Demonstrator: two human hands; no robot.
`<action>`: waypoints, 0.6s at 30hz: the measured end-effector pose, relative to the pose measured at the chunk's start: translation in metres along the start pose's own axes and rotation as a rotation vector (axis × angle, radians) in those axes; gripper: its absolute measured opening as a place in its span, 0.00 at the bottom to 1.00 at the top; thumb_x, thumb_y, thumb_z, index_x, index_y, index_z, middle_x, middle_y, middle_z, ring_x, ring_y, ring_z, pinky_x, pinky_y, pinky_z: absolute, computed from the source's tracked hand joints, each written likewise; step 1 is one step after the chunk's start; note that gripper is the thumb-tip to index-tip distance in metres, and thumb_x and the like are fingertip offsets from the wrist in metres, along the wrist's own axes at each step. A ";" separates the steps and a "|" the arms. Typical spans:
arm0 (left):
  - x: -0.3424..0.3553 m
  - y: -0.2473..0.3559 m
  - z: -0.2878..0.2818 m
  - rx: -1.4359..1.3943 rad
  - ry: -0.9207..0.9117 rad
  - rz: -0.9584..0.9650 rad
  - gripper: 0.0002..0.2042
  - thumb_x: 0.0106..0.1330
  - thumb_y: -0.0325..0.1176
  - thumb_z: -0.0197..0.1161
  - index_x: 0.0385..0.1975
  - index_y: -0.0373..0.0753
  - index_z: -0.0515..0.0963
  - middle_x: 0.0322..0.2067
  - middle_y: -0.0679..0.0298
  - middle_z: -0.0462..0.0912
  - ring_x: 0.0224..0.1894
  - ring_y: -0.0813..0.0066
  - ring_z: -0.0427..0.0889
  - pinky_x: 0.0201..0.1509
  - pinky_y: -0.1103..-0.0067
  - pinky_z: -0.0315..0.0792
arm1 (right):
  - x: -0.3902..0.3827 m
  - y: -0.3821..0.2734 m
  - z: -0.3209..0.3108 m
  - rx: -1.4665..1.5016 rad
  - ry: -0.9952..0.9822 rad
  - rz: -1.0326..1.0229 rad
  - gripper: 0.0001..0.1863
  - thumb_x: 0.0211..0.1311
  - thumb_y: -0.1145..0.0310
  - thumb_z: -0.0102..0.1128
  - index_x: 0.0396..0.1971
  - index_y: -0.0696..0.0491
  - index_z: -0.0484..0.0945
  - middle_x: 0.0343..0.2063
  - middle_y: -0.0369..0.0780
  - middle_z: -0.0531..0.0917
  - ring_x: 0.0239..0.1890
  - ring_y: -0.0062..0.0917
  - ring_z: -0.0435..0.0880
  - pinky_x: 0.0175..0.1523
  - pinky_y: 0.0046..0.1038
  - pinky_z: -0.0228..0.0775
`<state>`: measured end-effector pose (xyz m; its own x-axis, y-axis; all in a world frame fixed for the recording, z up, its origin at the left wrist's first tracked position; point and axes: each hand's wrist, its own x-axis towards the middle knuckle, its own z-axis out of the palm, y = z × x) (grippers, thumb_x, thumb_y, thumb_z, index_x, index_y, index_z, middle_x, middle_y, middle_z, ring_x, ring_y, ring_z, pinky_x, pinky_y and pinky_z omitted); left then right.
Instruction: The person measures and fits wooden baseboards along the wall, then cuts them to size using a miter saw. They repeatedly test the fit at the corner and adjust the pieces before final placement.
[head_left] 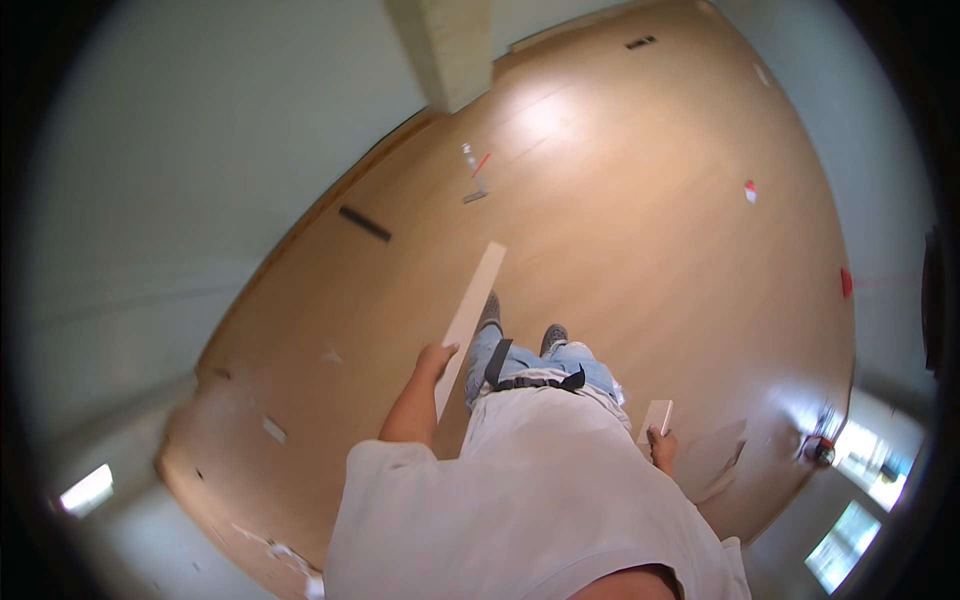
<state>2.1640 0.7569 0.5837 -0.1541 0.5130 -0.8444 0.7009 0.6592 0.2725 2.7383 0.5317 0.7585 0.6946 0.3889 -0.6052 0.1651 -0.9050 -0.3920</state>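
My left hand (436,360) is closed round a long, pale, flat board (472,304), held at my left side. The board slants up and away past my left shoe, its far end over the brown floor. Down by my right hip, my right hand (661,449) grips a pale board (657,412), of which only a short end shows. The rest of that board is hidden behind my hand and shirt. Both arms hang apart from my body.
Brown floor (620,230) spreads around me to pale walls. Ahead lie a dark strip (365,224), a grey tool with a red part (477,180) and a floor vent (640,42). A wall corner (455,60) juts in at the top. Scraps (274,430) lie left.
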 end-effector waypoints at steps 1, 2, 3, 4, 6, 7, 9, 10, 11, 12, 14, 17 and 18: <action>0.006 0.005 -0.003 0.001 -0.018 -0.003 0.35 0.59 0.59 0.67 0.45 0.24 0.82 0.45 0.36 0.83 0.52 0.43 0.83 0.56 0.62 0.75 | -0.006 0.014 0.007 0.002 0.021 -0.010 0.23 0.56 0.58 0.70 0.37 0.67 0.82 0.29 0.43 0.86 0.27 0.27 0.83 0.36 0.32 0.75; 0.012 0.009 -0.006 -0.025 0.000 -0.006 0.35 0.59 0.58 0.67 0.45 0.23 0.81 0.45 0.35 0.83 0.52 0.42 0.83 0.56 0.62 0.75 | -0.016 0.019 0.015 0.021 0.013 -0.021 0.22 0.56 0.57 0.70 0.35 0.66 0.82 0.26 0.43 0.85 0.26 0.27 0.82 0.34 0.32 0.74; 0.015 0.010 -0.010 -0.051 0.014 -0.012 0.35 0.60 0.58 0.68 0.45 0.23 0.81 0.45 0.34 0.82 0.53 0.42 0.82 0.57 0.62 0.74 | -0.027 0.023 0.022 0.038 0.003 -0.030 0.22 0.55 0.57 0.70 0.33 0.64 0.83 0.24 0.42 0.84 0.24 0.27 0.82 0.33 0.32 0.73; 0.019 0.006 -0.011 -0.086 0.036 -0.028 0.34 0.60 0.57 0.68 0.45 0.22 0.81 0.45 0.34 0.82 0.53 0.42 0.82 0.57 0.62 0.74 | -0.034 0.023 0.028 0.049 -0.016 -0.049 0.21 0.55 0.56 0.70 0.30 0.63 0.83 0.21 0.41 0.84 0.23 0.27 0.82 0.31 0.32 0.73; 0.029 0.005 -0.013 -0.150 0.027 -0.015 0.34 0.61 0.56 0.68 0.44 0.21 0.80 0.46 0.33 0.82 0.54 0.43 0.82 0.57 0.61 0.73 | -0.039 0.031 0.040 -0.054 -0.073 -0.007 0.24 0.54 0.53 0.70 0.32 0.64 0.83 0.27 0.49 0.85 0.29 0.36 0.85 0.38 0.37 0.75; 0.033 0.004 -0.016 -0.187 0.028 -0.012 0.34 0.61 0.56 0.68 0.44 0.21 0.80 0.46 0.32 0.82 0.55 0.43 0.82 0.58 0.60 0.73 | -0.042 0.036 0.045 -0.105 -0.111 0.008 0.25 0.54 0.52 0.70 0.33 0.65 0.83 0.30 0.53 0.86 0.33 0.41 0.87 0.41 0.40 0.76; 0.011 0.043 -0.018 -0.142 0.017 0.008 0.35 0.61 0.56 0.68 0.45 0.21 0.80 0.47 0.33 0.82 0.55 0.44 0.82 0.58 0.60 0.73 | -0.050 0.051 0.050 -0.150 -0.076 0.014 0.27 0.53 0.50 0.70 0.33 0.65 0.83 0.31 0.57 0.85 0.36 0.47 0.86 0.44 0.42 0.76; -0.002 0.062 -0.024 -0.123 0.020 0.016 0.35 0.61 0.57 0.67 0.46 0.21 0.80 0.47 0.33 0.82 0.55 0.44 0.82 0.58 0.60 0.73 | -0.053 0.052 0.053 -0.173 -0.066 0.013 0.28 0.52 0.49 0.70 0.33 0.65 0.83 0.32 0.58 0.85 0.38 0.50 0.86 0.45 0.44 0.76; -0.006 0.073 -0.034 0.059 0.022 0.043 0.35 0.61 0.57 0.67 0.46 0.21 0.80 0.47 0.34 0.82 0.55 0.45 0.82 0.58 0.60 0.73 | -0.055 0.040 0.051 -0.145 -0.084 0.017 0.29 0.52 0.48 0.69 0.34 0.64 0.84 0.34 0.59 0.84 0.41 0.53 0.84 0.48 0.46 0.75; -0.007 0.081 -0.043 0.247 0.023 0.076 0.35 0.61 0.57 0.67 0.46 0.21 0.80 0.47 0.35 0.83 0.54 0.46 0.83 0.57 0.60 0.73 | -0.055 0.029 0.049 -0.127 -0.094 -0.009 0.29 0.52 0.48 0.69 0.34 0.63 0.84 0.35 0.59 0.85 0.41 0.53 0.85 0.48 0.45 0.75; -0.017 0.088 -0.050 0.212 0.034 0.091 0.36 0.61 0.59 0.66 0.44 0.20 0.80 0.46 0.36 0.83 0.54 0.47 0.83 0.55 0.61 0.74 | -0.047 0.013 0.043 -0.097 -0.106 -0.065 0.28 0.52 0.47 0.68 0.35 0.62 0.84 0.35 0.58 0.85 0.41 0.52 0.85 0.48 0.45 0.75; -0.051 0.105 -0.058 0.195 -0.028 0.058 0.37 0.61 0.58 0.67 0.44 0.18 0.79 0.44 0.36 0.84 0.52 0.53 0.83 0.53 0.61 0.75 | -0.037 0.004 0.032 -0.038 -0.087 -0.057 0.28 0.53 0.47 0.68 0.37 0.62 0.85 0.35 0.55 0.86 0.40 0.48 0.86 0.47 0.43 0.76; -0.057 0.116 -0.057 0.193 -0.048 0.043 0.37 0.61 0.57 0.67 0.45 0.17 0.79 0.44 0.37 0.84 0.51 0.54 0.82 0.53 0.61 0.75 | -0.032 -0.001 0.027 0.025 -0.083 -0.055 0.29 0.53 0.47 0.68 0.37 0.62 0.85 0.34 0.55 0.86 0.40 0.47 0.87 0.46 0.42 0.76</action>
<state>2.2147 0.8352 0.6895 -0.0912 0.5087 -0.8561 0.8271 0.5175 0.2194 2.6965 0.5244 0.7593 0.6243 0.4515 -0.6375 0.1829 -0.8779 -0.4426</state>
